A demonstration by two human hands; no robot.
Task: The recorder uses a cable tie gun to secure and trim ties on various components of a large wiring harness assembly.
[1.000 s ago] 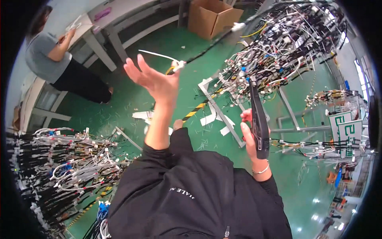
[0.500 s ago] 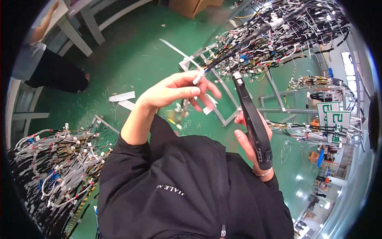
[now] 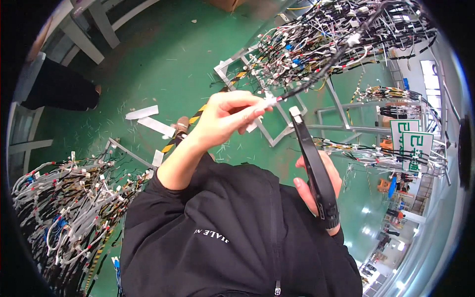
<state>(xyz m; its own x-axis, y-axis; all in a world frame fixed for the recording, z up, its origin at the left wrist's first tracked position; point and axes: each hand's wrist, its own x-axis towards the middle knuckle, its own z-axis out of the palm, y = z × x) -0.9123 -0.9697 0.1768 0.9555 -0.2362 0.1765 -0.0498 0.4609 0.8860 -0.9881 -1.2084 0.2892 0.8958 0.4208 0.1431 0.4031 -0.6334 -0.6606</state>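
Green floor (image 3: 148, 54) spreads beneath a dense mass of black-and-white wire harnesses (image 3: 316, 44) at one o'clock. A long black cable (image 3: 303, 88) crosses in front of it. At four o'clock, the right hand (image 3: 332, 173) has its fingers curled around a slim black handheld tool (image 3: 315, 168). At eleven, the left hand (image 3: 222, 121) has its fingers pinched on a small white piece (image 3: 269, 103) at the cable's near end.

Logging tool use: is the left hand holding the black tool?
No, the right hand grips the black tool; the left hand pinches a white piece.
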